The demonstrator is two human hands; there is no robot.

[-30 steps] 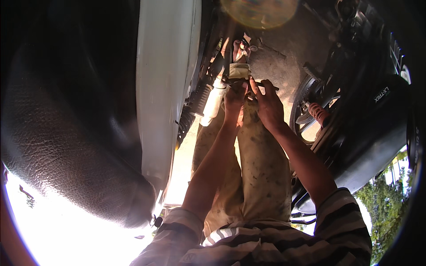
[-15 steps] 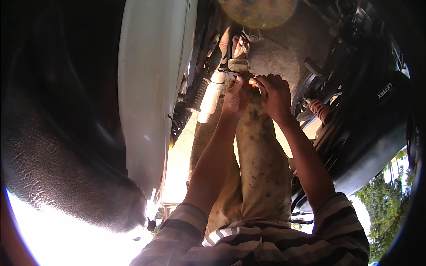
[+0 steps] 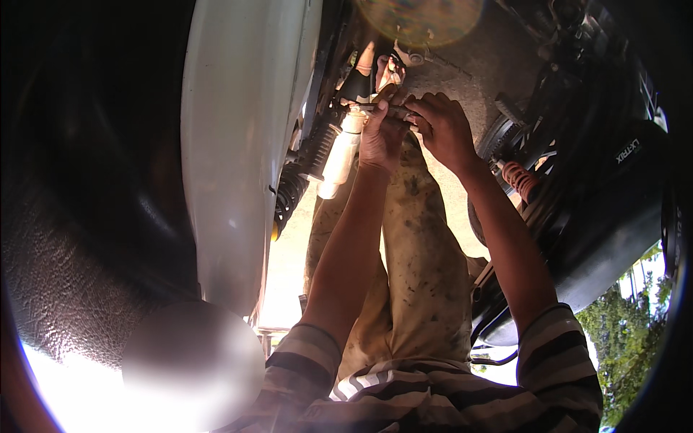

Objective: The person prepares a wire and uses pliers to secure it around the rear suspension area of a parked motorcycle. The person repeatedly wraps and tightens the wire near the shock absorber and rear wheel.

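My left hand is closed with the thumb up, gripping a thin, flat metal piece that sticks out to the left beyond the thumb. My right hand is right beside it, fingers bent and pinched together at the right end of that piece. What the right fingertips hold is too small and shaded to name. Both hands are above my stained tan trousers. Close on the left, a pale metal cylinder slants down from near the left thumb.
A motorcycle with a white side panel, black textured seat and black shock spring stands at left. At right is another dark motorcycle with an orange-red spring. A long metal part lies on the ground ahead.
Both hands have moved slightly up and away from me, the left fingers now reaching over the thin metal piece. A pale round blur has appeared at the lower left.
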